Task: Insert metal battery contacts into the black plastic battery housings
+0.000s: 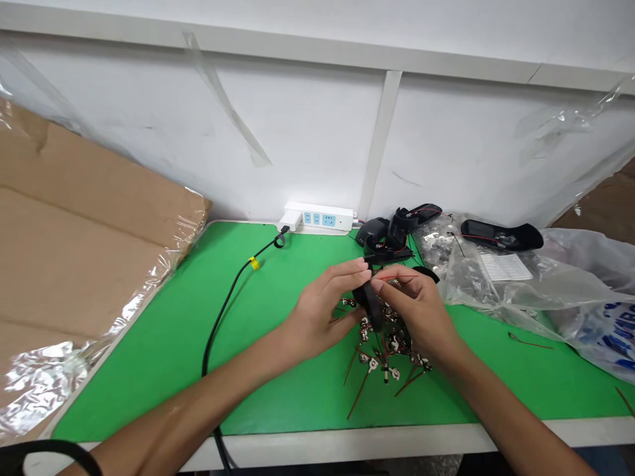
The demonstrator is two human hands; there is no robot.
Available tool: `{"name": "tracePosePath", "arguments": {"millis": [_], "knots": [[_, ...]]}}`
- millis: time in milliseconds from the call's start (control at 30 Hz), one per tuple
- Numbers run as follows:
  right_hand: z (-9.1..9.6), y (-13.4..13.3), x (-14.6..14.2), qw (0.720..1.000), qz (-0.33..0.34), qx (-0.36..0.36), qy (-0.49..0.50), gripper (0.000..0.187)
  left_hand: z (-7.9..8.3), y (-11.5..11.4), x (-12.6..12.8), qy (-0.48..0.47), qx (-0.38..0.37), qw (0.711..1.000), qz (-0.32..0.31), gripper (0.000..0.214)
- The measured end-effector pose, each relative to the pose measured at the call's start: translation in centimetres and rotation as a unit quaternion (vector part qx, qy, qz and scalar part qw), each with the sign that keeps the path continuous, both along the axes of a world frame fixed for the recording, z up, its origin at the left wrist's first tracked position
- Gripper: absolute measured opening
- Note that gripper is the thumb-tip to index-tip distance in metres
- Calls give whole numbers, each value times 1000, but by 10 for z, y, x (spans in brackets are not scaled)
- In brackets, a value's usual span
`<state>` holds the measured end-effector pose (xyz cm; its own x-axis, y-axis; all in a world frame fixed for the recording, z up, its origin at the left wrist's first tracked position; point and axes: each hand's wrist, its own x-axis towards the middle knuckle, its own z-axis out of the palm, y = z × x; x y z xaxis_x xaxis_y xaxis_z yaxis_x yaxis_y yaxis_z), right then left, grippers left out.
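On the green worktop [149, 370], below the white power strip [317, 218], your left hand [317, 314] grips a black plastic housing [371, 304] against curled fingers, while your right hand [411, 307] pinches a thin red wire [397, 276] between thumb and forefinger, above a heap of wired metal terminals [389, 347].

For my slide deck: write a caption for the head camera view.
Left hand and right hand hold a black plastic housing with red wire, above a pile of wired metal terminals on a green mat.
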<state>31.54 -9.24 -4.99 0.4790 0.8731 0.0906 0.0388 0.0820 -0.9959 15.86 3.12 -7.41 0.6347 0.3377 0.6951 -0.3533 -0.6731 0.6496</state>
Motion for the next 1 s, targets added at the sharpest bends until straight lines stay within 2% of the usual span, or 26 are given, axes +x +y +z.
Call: {"name": "tracePosePath", "arguments": {"millis": [100, 267, 367, 433, 500, 633, 733, 800, 900, 1000], "knots": [[-3, 1, 0, 996, 10, -8, 87, 29, 5, -2, 1, 21, -12, 1000, 4, 60], [-9, 5, 3, 988, 21, -14, 155, 30, 11, -1, -1, 68, -41, 997, -7, 54], [-12, 7, 5, 990, 7, -19, 141, 34, 9, -3, 2, 59, -95, 994, -17, 62], [-12, 7, 6, 995, -8, -33, 89, 38, 6, -6, 6, 37, -178, 983, -25, 71], [-11, 7, 8, 999, -17, -33, 21, 39, 3, -8, 12, 10, -288, 957, -32, 71], [-9, 7, 10, 997, -18, -12, -75, 40, 5, -8, 19, -19, -460, 887, -37, 50], [-10, 7, 9, 997, 2, -10, -73, 37, 9, -10, 18, -18, -560, 826, -58, 44], [-11, 7, 7, 999, 27, -2, -48, 35, 10, -13, 15, -8, -596, 799, -75, 44], [-13, 7, 4, 999, 31, 19, -36, 32, 9, -18, 12, 13, -592, 800, -96, 46], [-14, 4, 3, 991, 40, 39, -121, 39, 5, -19, 9, 35, -544, 832, -104, 49]]}}
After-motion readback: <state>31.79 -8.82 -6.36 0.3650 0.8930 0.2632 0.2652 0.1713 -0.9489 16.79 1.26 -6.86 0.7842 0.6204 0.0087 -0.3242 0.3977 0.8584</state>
